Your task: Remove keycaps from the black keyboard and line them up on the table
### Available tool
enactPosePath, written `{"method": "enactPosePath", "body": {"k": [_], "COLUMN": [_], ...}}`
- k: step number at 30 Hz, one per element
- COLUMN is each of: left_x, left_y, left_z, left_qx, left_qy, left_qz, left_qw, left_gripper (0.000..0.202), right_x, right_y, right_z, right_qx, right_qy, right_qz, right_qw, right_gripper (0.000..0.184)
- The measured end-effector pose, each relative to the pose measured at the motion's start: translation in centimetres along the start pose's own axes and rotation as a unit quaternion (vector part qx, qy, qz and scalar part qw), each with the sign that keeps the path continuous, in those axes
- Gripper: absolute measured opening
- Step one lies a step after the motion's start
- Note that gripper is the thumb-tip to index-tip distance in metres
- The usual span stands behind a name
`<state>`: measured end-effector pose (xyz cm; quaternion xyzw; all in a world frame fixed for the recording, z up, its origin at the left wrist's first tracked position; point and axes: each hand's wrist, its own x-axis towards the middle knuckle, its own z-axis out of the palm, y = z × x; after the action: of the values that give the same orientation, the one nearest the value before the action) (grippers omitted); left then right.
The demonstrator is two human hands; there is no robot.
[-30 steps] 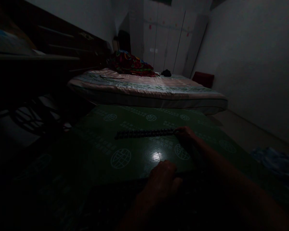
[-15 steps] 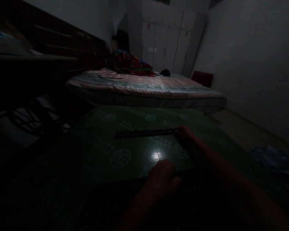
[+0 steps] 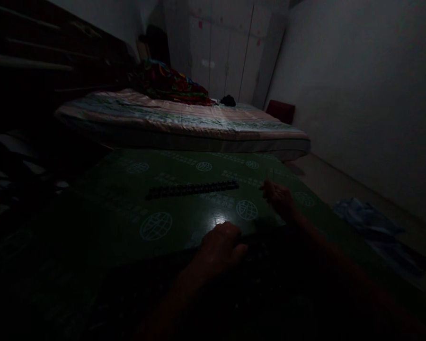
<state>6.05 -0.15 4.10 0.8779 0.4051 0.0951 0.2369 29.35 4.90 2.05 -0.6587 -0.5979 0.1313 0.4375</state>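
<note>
The view is very dim. My left hand [image 3: 220,244] is closed, fingers curled down at the far edge of a large dark object [image 3: 234,279] near me; what the fingers hold is hidden. My right hand [image 3: 279,198] is raised over the right side of the green board [image 3: 184,215], its fingers pinched together. Faint thin lines show above those fingertips, too blurred to name. On the board lies a long dark strip [image 3: 193,188] made of a row of small dark pieces, to the left of my right hand and apart from it.
Behind the board stands a bed [image 3: 184,125] with a striped sheet, a red patterned blanket [image 3: 173,85] and a small black item [image 3: 228,100]. A pale wardrobe [image 3: 220,52] is at the back. Bluish cloth [image 3: 365,215] lies at the right.
My right hand has left the right end of the dark strip and come up apart from it. My left hand keeps its place at the dark object. The view has turned right.
</note>
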Motion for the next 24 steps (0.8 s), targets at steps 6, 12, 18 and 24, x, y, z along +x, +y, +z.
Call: {"method": "enactPosePath", "body": {"k": [6,12,18,24], "left_x": [0.4,0.7,1.3,1.6], "left_y": [1.5,2.6,3.2,3.4], "left_z": [0.5,1.8,3.0,3.3], "left_qx": [0.018,0.030,0.030,0.071], "left_qy": [0.012,0.031,0.063,0.052], "left_qz": [0.027,0.010,-0.001,0.034], "left_qw": [0.999,0.999,0.998,0.996], "left_gripper": [0.021,0.019,0.018,0.019], "right_x": [-6.4,-7.6,-8.6,-9.1], "right_y": [0.0,-0.7,-1.2,-1.5], "right_z": [-3.2,-3.1,-3.1,-3.3], "right_qx": [0.126,0.278,0.307,0.220], "right_qy": [0.081,-0.055,-0.100,-0.145], "right_qz": [0.082,0.111,0.067,-0.015], "right_qw": [0.985,0.952,0.944,0.964], "right_gripper": [0.053,0.030,0.018,0.011]}}
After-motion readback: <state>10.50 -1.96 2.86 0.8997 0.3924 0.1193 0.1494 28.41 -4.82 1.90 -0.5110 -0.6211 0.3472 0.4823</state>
